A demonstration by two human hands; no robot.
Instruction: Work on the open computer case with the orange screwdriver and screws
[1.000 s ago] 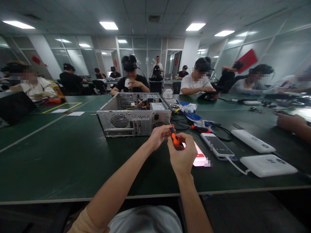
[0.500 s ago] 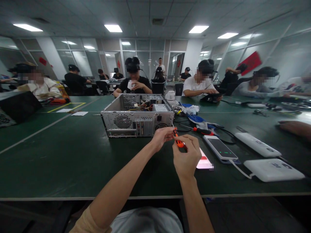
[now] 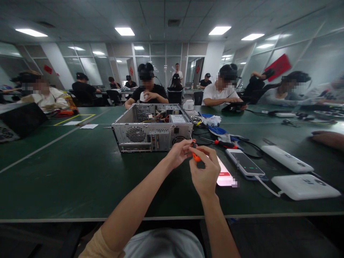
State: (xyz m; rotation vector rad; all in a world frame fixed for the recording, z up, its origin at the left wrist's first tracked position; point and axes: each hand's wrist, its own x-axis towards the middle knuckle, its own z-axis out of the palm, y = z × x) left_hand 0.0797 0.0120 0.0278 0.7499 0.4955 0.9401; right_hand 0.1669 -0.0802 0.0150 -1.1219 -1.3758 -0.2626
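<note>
An orange-and-black screwdriver (image 3: 196,157) points up and away, its thin shaft by the right rear corner of a computer case (image 3: 161,126). My right hand (image 3: 205,175) is closed round the handle, thumb and fingers pinching its near end. At the front of the handle, the fingers of my left hand (image 3: 178,154) are closed on it; their tips are partly hidden. The case lies on its side with the top open, showing cables and a power supply (image 3: 177,119). Whether the screwdriver's tip touches the case I cannot tell.
A red-and-black screwdriver (image 3: 225,144) lies right of the case, beside cables and blue-and-white packaging (image 3: 217,130). Closer are a pink-screened phone (image 3: 224,173), a power bank (image 3: 245,163) and two white devices (image 3: 306,187). People sit across the green table (image 3: 67,179).
Both hands have shifted very slightly left with the screwdriver, and more of its handle is covered by fingers. The case stays where it was.
</note>
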